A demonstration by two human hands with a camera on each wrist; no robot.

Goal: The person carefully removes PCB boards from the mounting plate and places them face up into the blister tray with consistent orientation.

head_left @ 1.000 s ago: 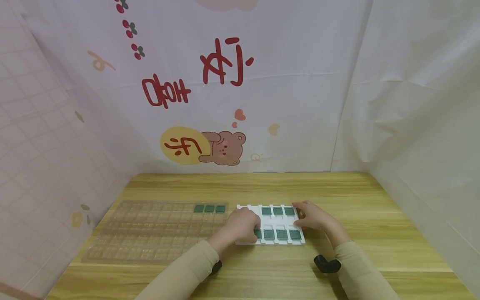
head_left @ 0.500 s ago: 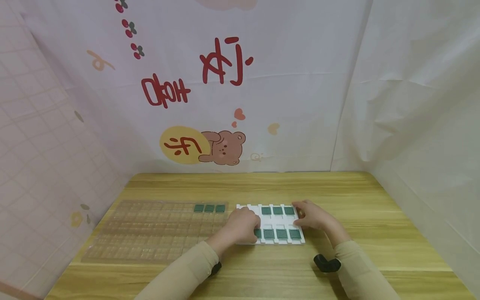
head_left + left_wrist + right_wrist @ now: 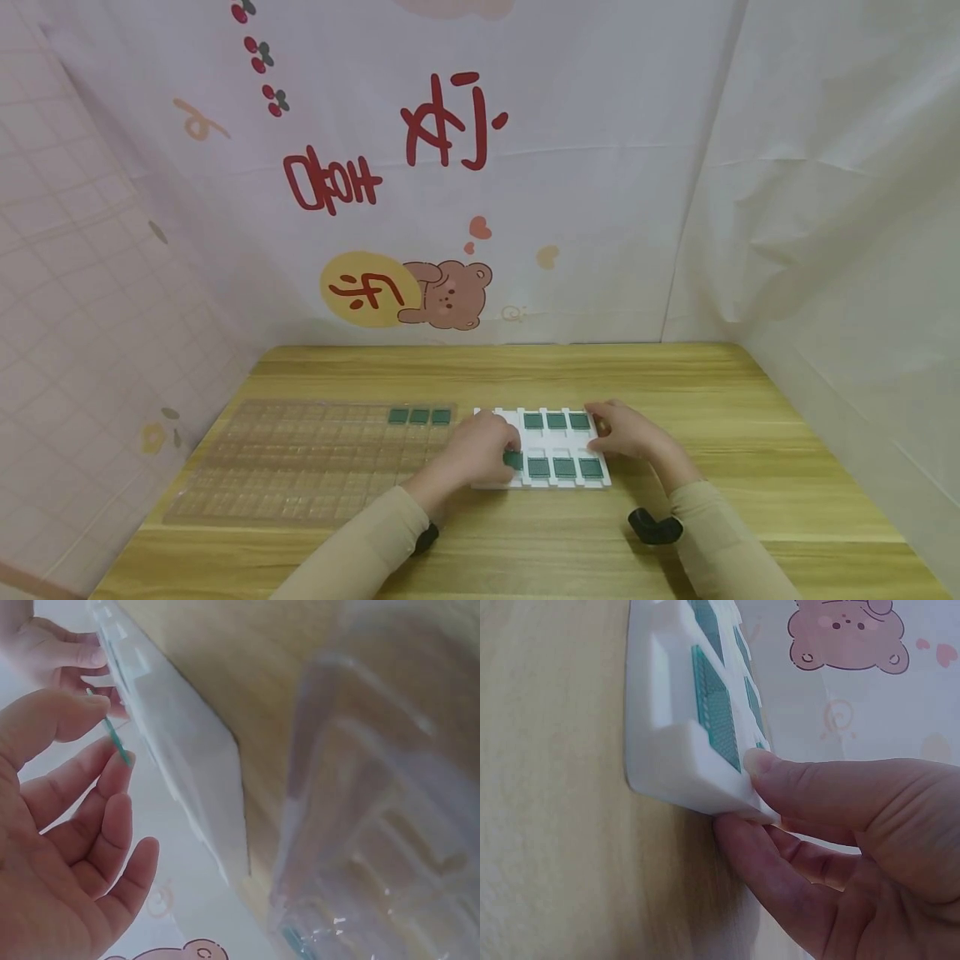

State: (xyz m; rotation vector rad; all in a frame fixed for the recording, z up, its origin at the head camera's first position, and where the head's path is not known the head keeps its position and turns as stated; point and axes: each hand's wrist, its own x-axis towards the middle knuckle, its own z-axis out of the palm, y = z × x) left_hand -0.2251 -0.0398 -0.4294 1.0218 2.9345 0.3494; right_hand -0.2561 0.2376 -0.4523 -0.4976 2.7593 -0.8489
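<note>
The left hand [image 3: 486,450] pinches a green chip [image 3: 116,739] between thumb and fingertips; the chip spans from one to the other, so it looks held by opposite edges, and it tilts over the white tray [image 3: 540,443] at about eight to nine o'clock of that tray's centre. A light, even pinch should suit such a thin piece, since a hard squeeze could bow it or make it spring out; raising it straight, well above the cell walls, before any sideways travel would spare it a snag. The right hand [image 3: 630,433] grips the tray at three o'clock, thumb on the rim and a finger lower against the end wall, which seems the right way to stop it sliding, provided the thumb presses plastic rather than the nearest chip. Three seated chips [image 3: 556,422] run from twelve to two o'clock and three more from six to four, best left unbrushed by the knuckles; what lies behind the left hand is hidden. Farther out at nine o'clock, just beside on the wooden surface [image 3: 570,550], lies the clear tray [image 3: 300,467], with three chips [image 3: 419,417] at its two o'clock corner
</note>
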